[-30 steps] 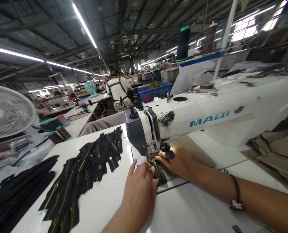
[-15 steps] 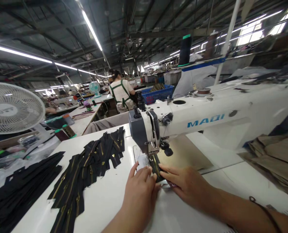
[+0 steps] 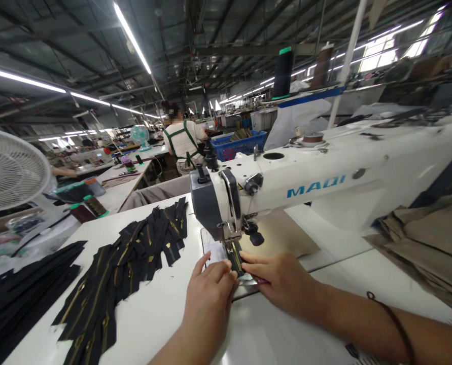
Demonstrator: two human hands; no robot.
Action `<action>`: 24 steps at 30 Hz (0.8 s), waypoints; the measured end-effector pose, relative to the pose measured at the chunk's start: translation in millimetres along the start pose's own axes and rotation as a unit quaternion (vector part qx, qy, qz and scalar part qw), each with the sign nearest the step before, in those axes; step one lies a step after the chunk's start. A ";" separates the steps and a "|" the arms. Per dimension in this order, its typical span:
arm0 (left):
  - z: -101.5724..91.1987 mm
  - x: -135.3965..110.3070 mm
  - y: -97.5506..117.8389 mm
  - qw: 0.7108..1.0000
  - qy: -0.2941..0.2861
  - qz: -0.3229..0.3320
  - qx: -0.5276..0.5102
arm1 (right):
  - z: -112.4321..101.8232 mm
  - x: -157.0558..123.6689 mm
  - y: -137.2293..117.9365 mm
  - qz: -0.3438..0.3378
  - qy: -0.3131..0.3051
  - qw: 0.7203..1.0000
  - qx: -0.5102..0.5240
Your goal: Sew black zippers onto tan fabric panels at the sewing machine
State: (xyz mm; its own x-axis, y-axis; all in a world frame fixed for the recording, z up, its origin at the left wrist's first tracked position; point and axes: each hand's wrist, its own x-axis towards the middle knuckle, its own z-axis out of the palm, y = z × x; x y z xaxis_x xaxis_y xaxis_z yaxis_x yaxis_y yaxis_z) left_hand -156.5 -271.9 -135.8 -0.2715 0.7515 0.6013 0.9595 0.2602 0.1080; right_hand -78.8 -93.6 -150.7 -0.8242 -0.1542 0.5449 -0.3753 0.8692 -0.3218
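Drawn back from beside the needle a second ago, the right hand (image 3: 286,281) now lies at the near end of a black zipper with brass teeth (image 3: 235,256), leaving more of the khaki fabric panel (image 3: 286,233) bare. Left hand (image 3: 210,291) and zipper hold much the same place, the zipper running out from under the presser foot (image 3: 232,239) of the MAQI sewing machine (image 3: 317,182). This shift suggests that guiding has moved from the needle to the loose end.

On the right, the foremost fingers lie close together, tips on the zipper's edge; a silver and dark-red item (image 3: 250,280) pokes out beneath, too covered to identify or to call gripped. On the left, one outer finger spreads away while the others bunch against the zipper; whether they pinch it, I cannot tell.
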 end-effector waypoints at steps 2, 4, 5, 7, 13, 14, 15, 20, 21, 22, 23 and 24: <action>1.8 1.8 -3.1 1.000 -0.002 -0.002 -0.002 | 1.4 3.3 3.4 0.005 0.001 1.000 0.009; 4.2 4.2 -6.5 1.000 -0.002 -0.007 -0.005 | 2.8 7.2 6.9 0.009 -0.005 1.000 0.015; 5.5 5.4 -8.3 1.000 -0.001 -0.010 -0.005 | 3.8 9.3 8.6 0.012 -0.010 1.000 0.016; 8.4 7.6 -12.0 1.000 0.002 -0.015 -0.002 | 6.3 13.0 11.9 0.017 -0.011 1.000 0.011; 10.6 10.3 -15.7 0.999 0.000 -0.038 0.011 | 8.7 16.0 17.6 0.029 -0.002 0.999 0.014; 8.8 8.7 -14.5 0.999 -0.002 -0.032 0.011 | 6.9 15.1 17.3 0.025 -0.013 0.999 0.015; 6.1 6.0 -12.8 1.000 -0.005 -0.018 0.014 | 4.6 13.9 16.8 0.018 -0.025 0.999 0.016; -19.2 -22.6 -3.8 0.989 -0.027 0.128 0.065 | -3.9 8.3 15.8 -0.015 -0.056 0.998 0.025; -26.1 -27.9 -3.0 0.987 -0.022 0.136 0.081 | -3.8 7.8 16.2 -0.015 -0.054 0.998 0.025; -32.9 -31.6 -2.8 0.986 -0.019 0.126 0.103 | -3.1 7.6 16.6 -0.015 -0.050 0.998 0.022; -39.1 -33.0 -3.1 0.986 -0.022 0.103 0.127 | -2.2 7.6 16.9 -0.017 -0.045 0.999 0.018; -44.0 -32.1 -3.7 0.986 -0.029 0.071 0.150 | -1.2 7.6 16.9 -0.020 -0.039 0.999 0.013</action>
State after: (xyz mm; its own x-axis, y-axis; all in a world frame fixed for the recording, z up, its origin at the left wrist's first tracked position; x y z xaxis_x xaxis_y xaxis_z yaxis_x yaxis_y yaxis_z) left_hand -148.0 -323.7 -120.7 -0.1485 0.8245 0.5461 0.9252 0.3107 -0.2176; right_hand -90.9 -79.5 -151.0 -0.8386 -0.2260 0.4956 -0.4188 0.8492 -0.3216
